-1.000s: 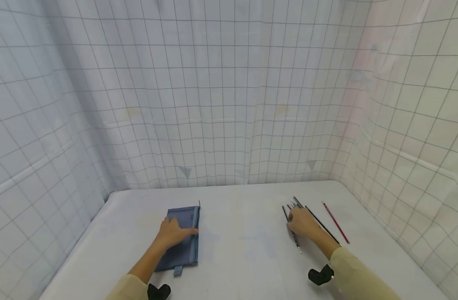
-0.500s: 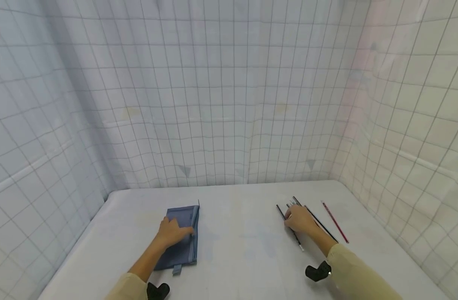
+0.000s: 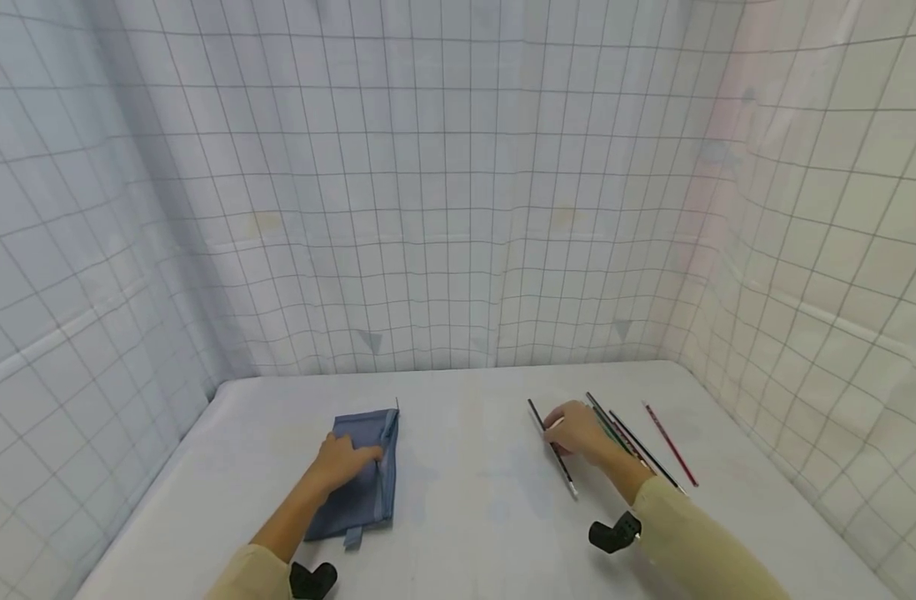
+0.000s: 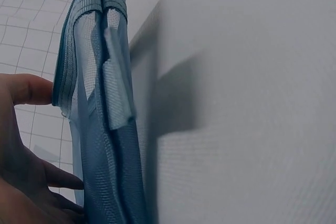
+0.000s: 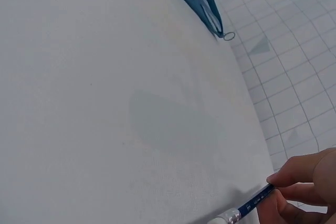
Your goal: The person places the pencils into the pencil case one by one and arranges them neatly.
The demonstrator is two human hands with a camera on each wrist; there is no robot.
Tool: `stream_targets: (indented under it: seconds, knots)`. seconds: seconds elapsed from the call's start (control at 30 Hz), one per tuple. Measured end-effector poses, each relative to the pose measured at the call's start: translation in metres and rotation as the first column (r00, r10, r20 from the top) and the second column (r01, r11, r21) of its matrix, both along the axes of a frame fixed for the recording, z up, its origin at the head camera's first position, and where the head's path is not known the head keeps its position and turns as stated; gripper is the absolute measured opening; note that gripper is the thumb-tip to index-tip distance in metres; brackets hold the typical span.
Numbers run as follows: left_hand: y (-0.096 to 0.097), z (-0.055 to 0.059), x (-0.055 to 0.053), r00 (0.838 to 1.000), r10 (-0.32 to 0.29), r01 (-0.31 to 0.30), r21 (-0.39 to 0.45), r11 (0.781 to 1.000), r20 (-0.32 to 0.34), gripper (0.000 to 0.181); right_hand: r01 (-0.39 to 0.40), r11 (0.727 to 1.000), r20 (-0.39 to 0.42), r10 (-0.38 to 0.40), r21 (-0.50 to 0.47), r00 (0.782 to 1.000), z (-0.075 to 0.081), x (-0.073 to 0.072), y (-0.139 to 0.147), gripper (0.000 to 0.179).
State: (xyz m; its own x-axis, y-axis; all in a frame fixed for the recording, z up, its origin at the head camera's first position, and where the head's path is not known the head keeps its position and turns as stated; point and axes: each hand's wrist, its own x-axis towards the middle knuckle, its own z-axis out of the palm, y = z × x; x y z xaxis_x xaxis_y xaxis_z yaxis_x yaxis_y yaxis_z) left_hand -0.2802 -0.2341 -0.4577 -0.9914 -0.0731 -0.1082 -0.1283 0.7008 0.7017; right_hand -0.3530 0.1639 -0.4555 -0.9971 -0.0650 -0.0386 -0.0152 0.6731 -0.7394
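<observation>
My left hand [image 3: 342, 463] rests on a blue mesh zip pouch [image 3: 352, 502], its fingers spread on top and the thumb at the zip edge. In the left wrist view the pouch [image 4: 113, 161] is seen from its end, with a short fabric tab [image 4: 118, 90]. Its zip side is parted in the right wrist view. My right hand [image 3: 578, 430] pinches a dark pencil [image 3: 561, 467] between thumb and fingers. The pencil [image 5: 255, 202] has a silver ferrule and a white eraser pointing toward me, close over the table.
Several pencils [image 3: 613, 432] lie side by side beyond my right wrist, partly hidden by it. A red pencil [image 3: 671, 446] lies apart at the far right. The white table [image 3: 465, 467] is enclosed by checked curtains [image 3: 458, 208].
The right hand has moved left with the pencil, away from the other pencils. The left thumb has drawn slightly inward from the pouch's right edge, and the zip strip has buckled there.
</observation>
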Motion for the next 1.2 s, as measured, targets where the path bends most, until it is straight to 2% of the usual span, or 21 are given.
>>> stream_targets:
  seconds: [0.4, 0.67, 0.87, 1.2]
  knots:
    - [-0.001, 0.001, -0.001, 1.000, 0.005, -0.005, 0.005, 1.000, 0.013, 0.094, 0.030, 0.987, 0.114, -0.012, -0.158, 0.993, -0.001, -0.003, -0.014, 0.017]
    - [-0.002, 0.002, -0.001, 1.000, -0.003, 0.003, 0.004, 1.000, 0.009, 0.095, 0.030, 0.955, 0.170, 0.022, -0.294, 0.985, -0.002, -0.002, -0.024, 0.018]
    - [-0.004, 0.003, 0.000, 1.000, -0.012, 0.012, 0.017, 1.000, 0.022, 0.096, 0.039, 0.935, 0.208, 0.038, -0.352, 0.977, -0.005, -0.006, -0.039, 0.020]
    - [-0.004, 0.003, -0.001, 0.999, -0.015, 0.013, 0.049, 0.999, 0.039, 0.096, 0.020, 0.907, 0.238, 0.089, -0.420, 0.967, 0.002, -0.004, -0.064, 0.022]
